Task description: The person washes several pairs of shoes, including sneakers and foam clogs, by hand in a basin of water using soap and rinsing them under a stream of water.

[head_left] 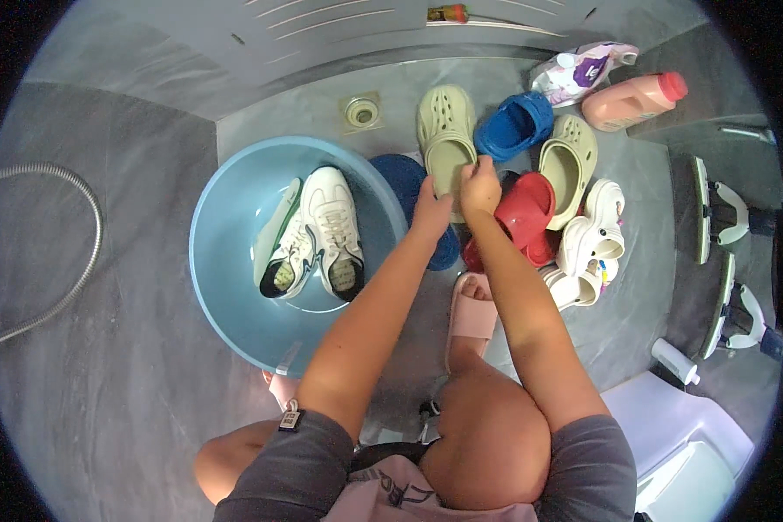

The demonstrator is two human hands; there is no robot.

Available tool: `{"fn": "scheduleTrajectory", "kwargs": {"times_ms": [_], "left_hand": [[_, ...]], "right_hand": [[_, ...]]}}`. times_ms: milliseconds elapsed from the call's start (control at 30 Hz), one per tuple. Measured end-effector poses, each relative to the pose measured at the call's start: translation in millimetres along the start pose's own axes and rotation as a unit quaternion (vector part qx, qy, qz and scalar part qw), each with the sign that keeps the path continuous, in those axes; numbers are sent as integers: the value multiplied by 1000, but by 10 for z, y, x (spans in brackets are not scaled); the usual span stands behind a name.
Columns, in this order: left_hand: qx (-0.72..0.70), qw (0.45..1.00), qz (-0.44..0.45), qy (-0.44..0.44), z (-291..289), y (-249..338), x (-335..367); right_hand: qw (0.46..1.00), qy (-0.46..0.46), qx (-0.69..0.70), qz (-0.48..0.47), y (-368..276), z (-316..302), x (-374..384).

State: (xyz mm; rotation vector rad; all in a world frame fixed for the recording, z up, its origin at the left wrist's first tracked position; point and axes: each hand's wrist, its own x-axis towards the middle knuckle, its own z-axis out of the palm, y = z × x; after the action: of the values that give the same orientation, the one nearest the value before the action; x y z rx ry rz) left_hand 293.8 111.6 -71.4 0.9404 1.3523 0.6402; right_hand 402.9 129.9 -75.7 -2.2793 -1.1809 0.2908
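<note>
A beige clog (447,117) with a holed upper lies ahead of me, toe pointing away. My left hand (432,210) grips the left side of its heel end, fingers closed. On the right side of the same heel end, my right hand (480,188) is closed around the edge. Just left of it a dark blue slipper (398,181) is partly covered by the clog and my left arm. A bright blue clog (515,127) sits to the right, close to the other beige clog (569,165). Red slippers (528,207) lie beside my right forearm.
At left a light blue basin (213,287) holds white sneakers (331,213) and a long pale green-edged item (275,230). Farther right are white clogs (588,242), a pink bottle (631,103) and a plastic bag (574,76). A floor drain (362,111) and shower hose (91,200) also show.
</note>
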Motion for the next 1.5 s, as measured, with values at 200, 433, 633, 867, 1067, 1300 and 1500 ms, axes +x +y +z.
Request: {"fn": "scheduleTrajectory", "kwargs": {"times_ms": [200, 433, 633, 867, 1067, 1300, 1500], "left_hand": [[75, 997, -4, -16, -9, 395, -298], [-63, 981, 145, 112, -403, 1102, -529], [31, 920, 189, 343, -1743, 765, -792], [-204, 888, 34, 410, -2749, -73, -1402], [-78, 902, -69, 419, -3322, -600, -1429], [-185, 869, -81, 451, -3235, -529, -1344], [-16, 850, 149, 506, -2768, -105, -1664]], "right_hand": [[986, 124, 101, -46, -101, -584, 46], [880, 91, 458, -80, -1034, -1024, -57], [892, -130, 431, -48, -1750, -518, -831], [793, -438, 420, -54, -1896, 75, -1765], [769, -525, 326, -166, -1883, 125, -1987], [789, -528, 301, -94, -1570, 374, -1912], [778, -537, 317, -72, -1735, 96, -1777]]}}
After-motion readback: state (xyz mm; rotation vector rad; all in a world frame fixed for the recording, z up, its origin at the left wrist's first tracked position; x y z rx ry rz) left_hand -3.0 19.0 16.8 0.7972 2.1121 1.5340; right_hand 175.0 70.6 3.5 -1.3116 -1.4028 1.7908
